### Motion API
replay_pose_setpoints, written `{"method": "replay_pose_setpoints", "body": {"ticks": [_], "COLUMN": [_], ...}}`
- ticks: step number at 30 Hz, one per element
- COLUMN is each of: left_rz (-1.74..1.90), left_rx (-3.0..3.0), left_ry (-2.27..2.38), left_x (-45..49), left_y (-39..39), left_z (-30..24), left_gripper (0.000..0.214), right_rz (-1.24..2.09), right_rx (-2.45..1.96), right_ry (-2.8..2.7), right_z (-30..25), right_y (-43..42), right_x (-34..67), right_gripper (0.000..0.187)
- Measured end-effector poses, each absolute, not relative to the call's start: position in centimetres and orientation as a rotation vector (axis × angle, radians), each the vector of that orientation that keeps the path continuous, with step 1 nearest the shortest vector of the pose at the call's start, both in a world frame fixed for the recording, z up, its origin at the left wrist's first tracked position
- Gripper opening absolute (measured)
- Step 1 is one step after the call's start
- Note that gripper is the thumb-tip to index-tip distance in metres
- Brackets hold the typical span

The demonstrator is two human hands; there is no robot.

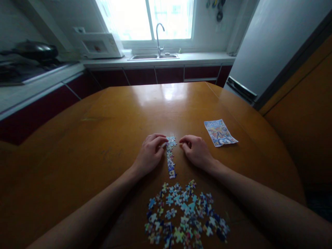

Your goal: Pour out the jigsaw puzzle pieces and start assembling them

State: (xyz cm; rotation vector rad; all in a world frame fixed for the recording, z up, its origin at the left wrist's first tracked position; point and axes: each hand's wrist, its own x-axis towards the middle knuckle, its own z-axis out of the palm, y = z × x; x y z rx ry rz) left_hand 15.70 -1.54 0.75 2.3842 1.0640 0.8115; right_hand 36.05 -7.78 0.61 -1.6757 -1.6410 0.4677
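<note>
A narrow strip of joined jigsaw puzzle pieces point(170, 157) lies on the wooden table, wider at its far end. My left hand point(150, 152) is closed at the strip's upper left edge, thumb and index finger touching it. To the right of the strip, a small gap away, my right hand point(196, 149) rests with its fingers curled and pinched together. Whatever may be between those right fingertips is hidden. Nearer to me, between my forearms, a spread of loose jigsaw pieces point(184, 207) lies scattered, mostly light blue, white and dark blue, with some yellow.
A printed picture sheet point(220, 133) lies right of my right hand, slightly curled. The round wooden table point(116, 114) reaches toward a counter with a sink point(145, 57) and faucet point(157, 38). A microwave point(100, 45), a pan point(36, 50) and a fridge point(275, 45) stand around it.
</note>
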Motion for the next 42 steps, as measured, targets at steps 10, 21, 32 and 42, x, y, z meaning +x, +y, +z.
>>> {"method": "replay_pose_setpoints", "body": {"ticks": [10, 21, 32, 42], "left_rz": [0.842, 0.849, 0.864, 0.885], "left_rx": [2.367, 2.369, 2.380, 2.393], "left_ry": [1.058, 1.071, 1.062, 1.057], "left_x": [15.7, 15.9, 16.0, 16.1], "left_y": [-1.4, -1.4, -1.4, -1.5], "left_z": [0.4, 0.3, 0.3, 0.2], "left_gripper": [0.024, 0.023, 0.020, 0.017], "right_rz": [0.449, 0.466, 0.590, 0.692], "right_rx": [-1.678, -1.636, -1.494, -1.311], "right_ry": [-1.640, -1.633, -1.699, -2.400], "right_z": [0.6, 0.5, 2.3, 8.9], "right_y": [-7.8, -7.8, -8.8, -16.1], "right_x": [36.2, 36.3, 37.3, 33.8], "right_gripper": [0.016, 0.016, 0.021, 0.014]}}
